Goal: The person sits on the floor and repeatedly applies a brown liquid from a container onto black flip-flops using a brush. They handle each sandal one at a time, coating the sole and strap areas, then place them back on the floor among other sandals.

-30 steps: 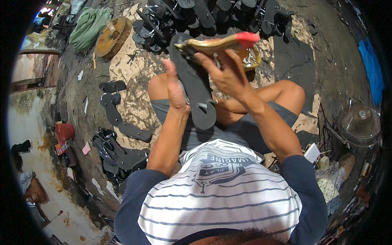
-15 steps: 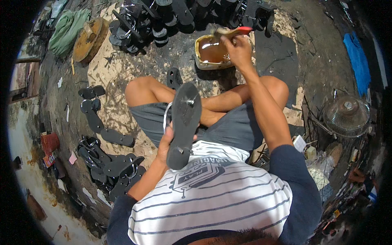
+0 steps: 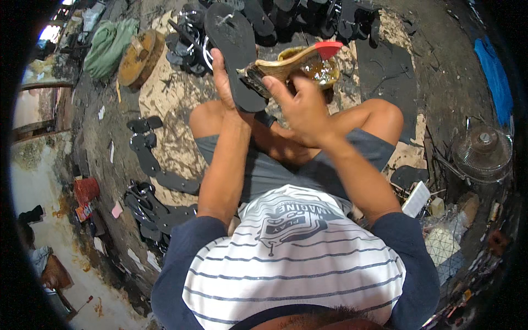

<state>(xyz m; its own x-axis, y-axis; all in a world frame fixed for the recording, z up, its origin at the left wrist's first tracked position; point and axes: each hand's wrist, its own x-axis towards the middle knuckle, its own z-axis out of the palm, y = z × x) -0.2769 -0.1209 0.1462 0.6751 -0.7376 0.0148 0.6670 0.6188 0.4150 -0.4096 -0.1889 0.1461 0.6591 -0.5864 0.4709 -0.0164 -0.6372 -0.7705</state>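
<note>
My left hand is closed round the edge of a black flip-flop, its underside turned up and its light strap loop showing at the left. In my right hand, a little blurred, is a brush with a wooden handle and red end. Its dark bristles rest against the heel part of the sole. Behind the brush and my right hand stands a tub of amber liquid, partly hidden by them.
Many black flip-flops are heaped beyond my crossed legs. More soles and sandals lie along the left. A round wooden block and green cloth sit at far left. A fan stands at the right, near a blue cloth.
The brush has come from over the tub to the sole, held in my right hand. My left hand has carried the flip-flop up and away from my lap.
</note>
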